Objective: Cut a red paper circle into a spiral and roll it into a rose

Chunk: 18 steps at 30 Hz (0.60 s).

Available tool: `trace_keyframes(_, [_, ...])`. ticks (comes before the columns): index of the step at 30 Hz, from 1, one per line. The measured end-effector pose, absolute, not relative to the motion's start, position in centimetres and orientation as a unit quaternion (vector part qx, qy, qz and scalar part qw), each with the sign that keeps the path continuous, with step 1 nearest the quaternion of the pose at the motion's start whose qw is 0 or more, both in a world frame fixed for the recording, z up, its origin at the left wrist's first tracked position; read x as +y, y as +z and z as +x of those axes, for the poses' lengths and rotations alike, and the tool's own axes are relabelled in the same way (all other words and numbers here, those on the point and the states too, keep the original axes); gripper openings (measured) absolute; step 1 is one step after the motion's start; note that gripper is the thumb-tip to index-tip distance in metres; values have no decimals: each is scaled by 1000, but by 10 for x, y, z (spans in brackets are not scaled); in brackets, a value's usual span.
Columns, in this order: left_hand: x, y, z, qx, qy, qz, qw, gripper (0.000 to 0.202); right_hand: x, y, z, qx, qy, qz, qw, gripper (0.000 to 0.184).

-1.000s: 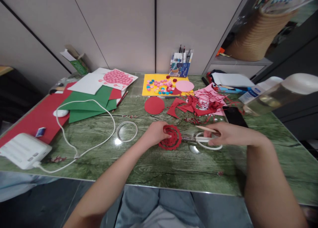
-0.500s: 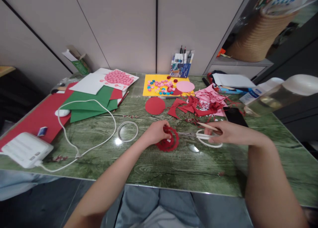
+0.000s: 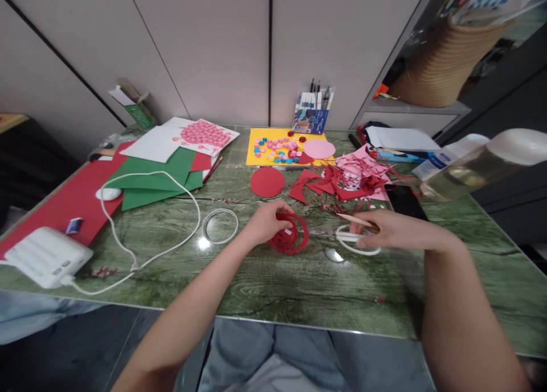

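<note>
My left hand (image 3: 267,224) is closed on a strip of red paper cut into a spiral with a wavy edge (image 3: 302,241), just above the table. To its right, my right hand (image 3: 384,229) has its fingers at the white handles of the scissors (image 3: 348,237). The metal blades point left toward the spiral's outer ring; whether they touch it I cannot tell. A pale wooden pencil-like stick (image 3: 354,218) also sits in my right hand. Behind the spiral lies a flat red paper circle (image 3: 267,182).
Red paper scraps (image 3: 305,186) and pink shreds (image 3: 359,167) lie at back right, near a yellow sheet (image 3: 253,137) with coloured paper rolls. A phone (image 3: 405,201) and clear bottle (image 3: 453,178) stand right. Leftward are a white cable (image 3: 197,207), white ring (image 3: 204,227) and charger (image 3: 47,258).
The red spiral has turned and tilted slightly in my left hand, showing more of its rings. My right hand, with the scissors and stick, has shifted a little to the left.
</note>
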State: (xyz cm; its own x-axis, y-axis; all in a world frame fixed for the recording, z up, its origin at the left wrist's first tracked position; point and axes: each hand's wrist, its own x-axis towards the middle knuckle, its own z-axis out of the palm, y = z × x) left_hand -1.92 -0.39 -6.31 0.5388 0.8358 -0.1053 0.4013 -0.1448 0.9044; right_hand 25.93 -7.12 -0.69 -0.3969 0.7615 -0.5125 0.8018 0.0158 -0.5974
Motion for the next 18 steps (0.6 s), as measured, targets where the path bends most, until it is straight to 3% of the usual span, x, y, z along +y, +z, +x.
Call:
trace_keyframes(5, [-2,-67,-13,442,291,659,534,21,-70,-8,261,712,-417,565,7,33])
trace_keyframes(12, [2,-78,-10,437,341,581,596,40,-68,-12,264,711,-404,575,-25,34])
trace_keyframes(18, [-1,-71,-8,423,328,560,633,36,-69,-9,261,718,-397,570,-28,31])
